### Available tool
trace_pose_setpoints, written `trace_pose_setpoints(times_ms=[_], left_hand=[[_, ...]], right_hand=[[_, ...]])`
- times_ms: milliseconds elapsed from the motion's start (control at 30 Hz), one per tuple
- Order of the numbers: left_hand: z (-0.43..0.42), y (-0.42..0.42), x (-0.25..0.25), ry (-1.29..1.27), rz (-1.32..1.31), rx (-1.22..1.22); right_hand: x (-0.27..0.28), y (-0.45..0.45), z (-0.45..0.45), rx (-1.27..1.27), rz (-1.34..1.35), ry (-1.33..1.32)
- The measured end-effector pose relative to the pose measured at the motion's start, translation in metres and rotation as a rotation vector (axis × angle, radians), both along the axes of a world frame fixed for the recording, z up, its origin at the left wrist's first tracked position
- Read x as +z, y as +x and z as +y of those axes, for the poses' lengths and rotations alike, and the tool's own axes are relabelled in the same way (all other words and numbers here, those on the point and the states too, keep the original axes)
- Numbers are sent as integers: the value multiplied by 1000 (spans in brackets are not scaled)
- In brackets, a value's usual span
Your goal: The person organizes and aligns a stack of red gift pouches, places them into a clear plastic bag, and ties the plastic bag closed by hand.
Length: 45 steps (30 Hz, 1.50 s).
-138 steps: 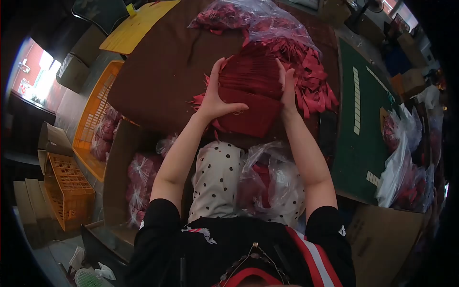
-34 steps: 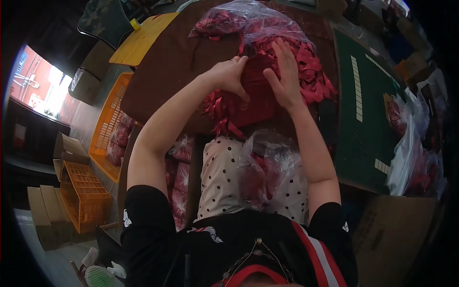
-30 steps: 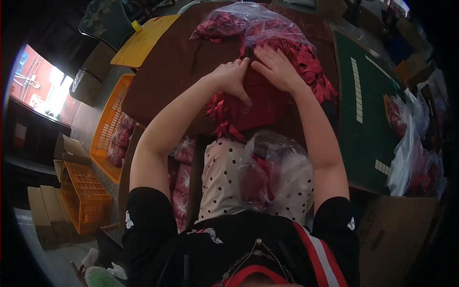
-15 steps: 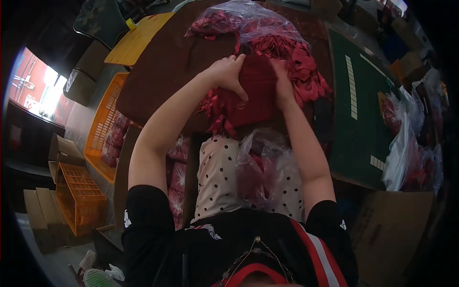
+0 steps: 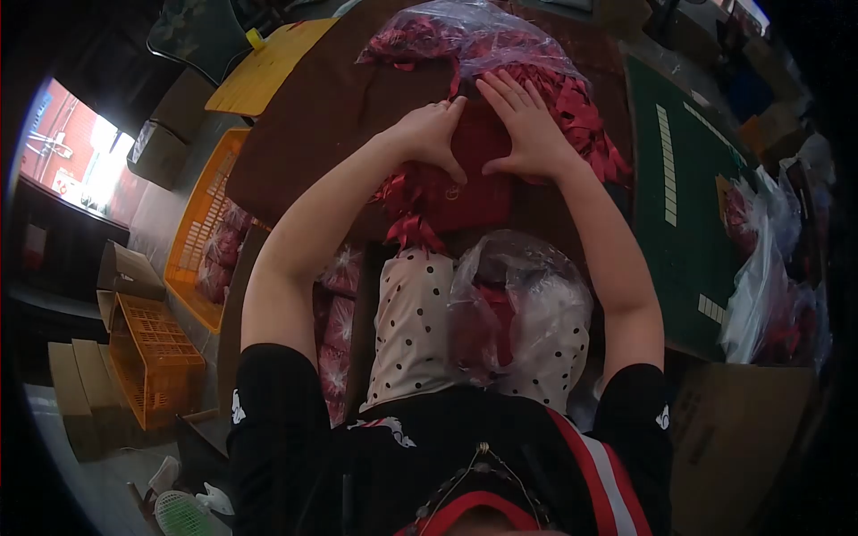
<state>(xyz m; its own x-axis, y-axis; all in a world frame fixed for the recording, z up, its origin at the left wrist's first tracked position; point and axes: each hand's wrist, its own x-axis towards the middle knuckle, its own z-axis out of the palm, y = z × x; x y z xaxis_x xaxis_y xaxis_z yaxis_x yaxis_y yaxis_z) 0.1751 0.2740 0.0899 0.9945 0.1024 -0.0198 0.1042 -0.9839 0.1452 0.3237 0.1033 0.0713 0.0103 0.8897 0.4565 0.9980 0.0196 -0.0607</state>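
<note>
A dark red, flat piece or stack [image 5: 483, 201] with a small gold emblem lies on the brown-covered table [image 5: 304, 134] in front of me. My left hand [image 5: 433, 138] rests at its left side, thumb spread away from the fingers. Over its right side lies my right hand [image 5: 532, 134], flat with fingers spread. Red ribbons [image 5: 416, 232] hang at the lower left, over the table edge. Beyond the right hand spreads a heap of red ribbons [image 5: 585, 129], partly under a clear plastic bag [image 5: 483, 31]. Whether the red item is one piece or several layers, I cannot tell.
On my lap sits a clear plastic bag [image 5: 554, 277] with red contents. An orange crate [image 5: 192, 246] with wrapped red bundles stands left, another orange crate [image 5: 156, 357] below it. A green board [image 5: 666, 268] with pale tiles and more plastic bags [image 5: 760, 259] are at right.
My right hand has moved from the right edge of the red item onto its top and now lies spread. My left hand stays nearly in place. The view has shifted slightly.
</note>
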Motion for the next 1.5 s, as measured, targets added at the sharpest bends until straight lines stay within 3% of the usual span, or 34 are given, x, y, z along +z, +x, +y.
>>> trace_pose_setpoints(times_ms=[167,233,333,400,467,500,567,633,700,900,967,1000,1033,1100,1233,1300,1333,1500], left_hand=[[13,-2,-11,-17,-63,-3],[37,-7,-11,-587,-102,30],[48,-38,-10,-769,-517,372],[46,-56,-29,-434,-1052,555],[10,-85,-28,-76,-1324,639],[-2,-92,-34,-71,-1322,647],[-22,-95,-48,-239,-1249,358],[-41,-83,-54,-617,-1101,258],[-19,-71,-89,-463,-980,280],[-15,-61,-97,-732,-806,522],[-16,-26,-110,-1116,-797,520],[42,22,-169,-1401,-394,768],[21,10,-148,-1398,-390,772],[-23,-13,-109,-959,-771,413],[-6,-29,-101,-777,-816,448],[15,-34,-93,-895,-1066,735],[11,-32,-90,-898,-1064,734],[-23,-17,-41,-1568,-521,671]], right_hand=[[5,8,32,25,19,-251],[16,8,37,7,117,-463],[10,8,32,21,180,-401],[4,13,34,61,179,-367],[0,14,36,99,192,-332],[1,14,37,82,194,-355],[5,12,37,70,192,-387],[8,10,36,37,215,-410],[5,11,36,52,206,-397],[5,13,38,71,236,-407],[4,17,41,81,248,-406],[3,22,42,84,234,-415],[2,23,42,84,224,-422],[2,24,41,70,236,-447],[5,25,40,79,252,-495],[7,25,38,80,261,-488],[7,24,37,86,273,-484],[5,22,39,9,246,-475]])
